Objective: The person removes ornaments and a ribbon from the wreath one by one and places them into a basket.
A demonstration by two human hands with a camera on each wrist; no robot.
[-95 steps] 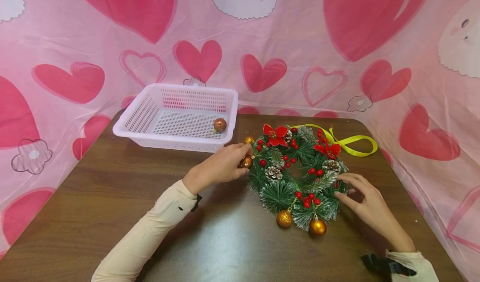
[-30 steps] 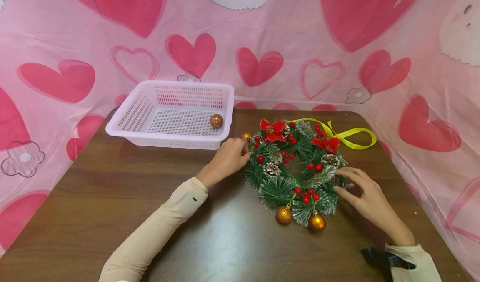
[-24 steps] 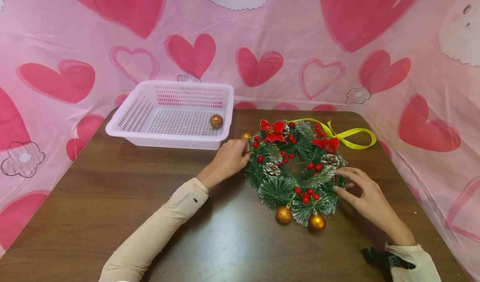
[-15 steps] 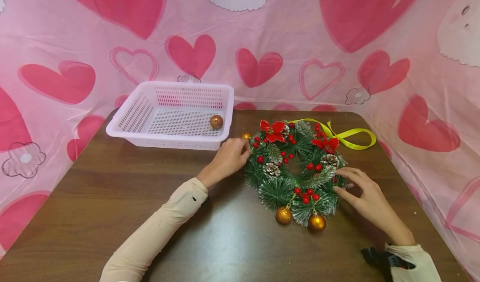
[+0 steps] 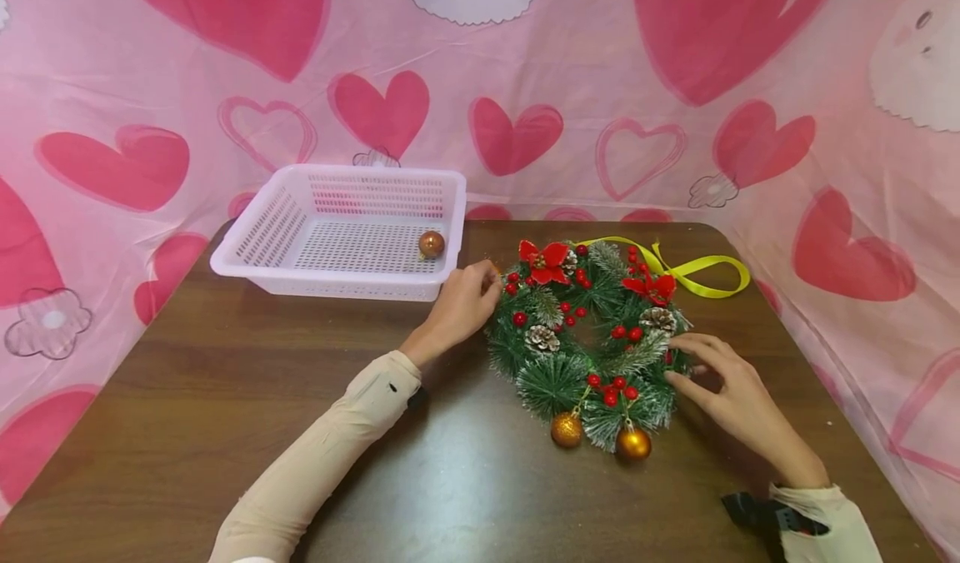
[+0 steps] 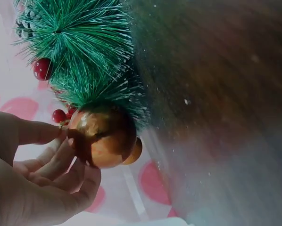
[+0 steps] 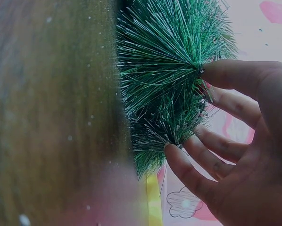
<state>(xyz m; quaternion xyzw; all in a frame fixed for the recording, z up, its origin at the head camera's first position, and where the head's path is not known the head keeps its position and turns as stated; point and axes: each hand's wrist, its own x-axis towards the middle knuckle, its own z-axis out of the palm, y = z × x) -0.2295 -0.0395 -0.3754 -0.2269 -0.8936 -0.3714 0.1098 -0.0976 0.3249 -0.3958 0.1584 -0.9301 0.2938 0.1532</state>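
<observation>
A green wreath (image 5: 555,384) with red berries, red flowers and pine cones lies at the table's right side. By its left edge, my left hand (image 5: 461,301) has thumb and fingertips pinched at the top of a shiny copper bauble (image 6: 103,134), which it hides in the head view. A smaller orange bauble (image 6: 134,153) shows behind that one. My right hand (image 5: 731,388) rests its fairly straight, spread fingertips against the wreath's right edge. Two gold baubles, one glittery (image 5: 566,430) and one smooth (image 5: 633,443), hang at the wreath's near edge.
A white perforated basket (image 5: 337,286) stands at the back left with one copper bauble (image 5: 431,244) inside. Yellow ribbon (image 5: 712,284) loops out behind the wreath. The brown table (image 5: 225,396) meets a pink heart-printed cloth (image 5: 585,72) at the back and sides.
The left hand has shifted slightly away from me along the wreath's edge, and the bauble it held in plain sight earlier is now hidden in the head view. My right hand stays put.
</observation>
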